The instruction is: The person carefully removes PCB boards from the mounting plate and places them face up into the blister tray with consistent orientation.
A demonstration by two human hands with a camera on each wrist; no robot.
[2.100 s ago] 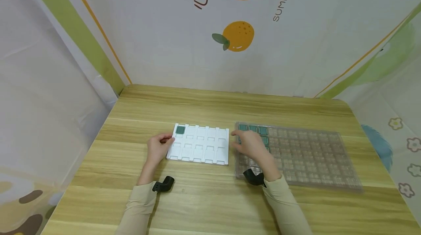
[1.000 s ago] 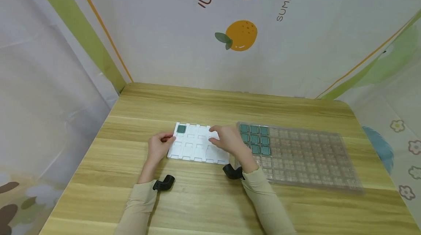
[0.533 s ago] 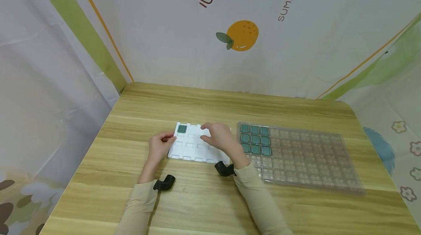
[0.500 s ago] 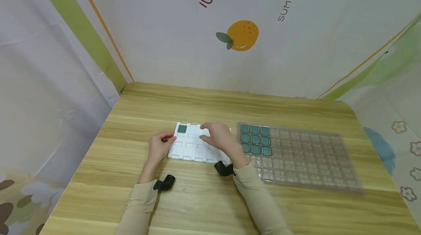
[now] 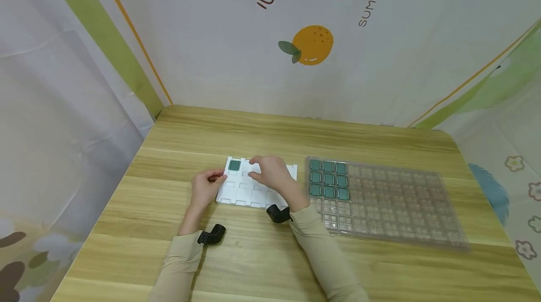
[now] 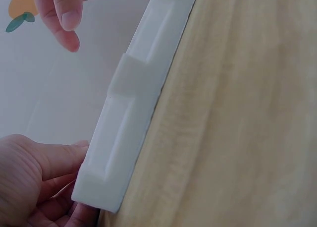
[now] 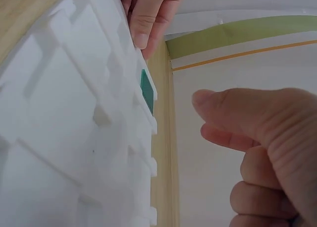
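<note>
A white tray (image 5: 253, 194) with shallow pockets lies on the table, a green square chip (image 5: 234, 165) in its far-left pocket. My left hand (image 5: 205, 189) pinches the tray's left edge; in the left wrist view its thumb (image 6: 62, 157) is against the tray's side. My right hand (image 5: 272, 175) hovers over the tray's far half, just right of the chip. Its thumb and index finger are apart in the head view, the other fingers curled in the right wrist view. I see nothing between them. The hand covers some pockets.
Right of the white tray lies a larger clear plastic tray (image 5: 397, 203), with several green chips (image 5: 328, 179) in its far-left pockets. Behind the wooden table (image 5: 253, 264) hangs a printed white curtain (image 5: 220, 58). Each wrist wears a black mount.
My right hand has moved left, from over the clear tray's left end to above the white tray, near its chip. My left hand stays at the white tray's edge.
</note>
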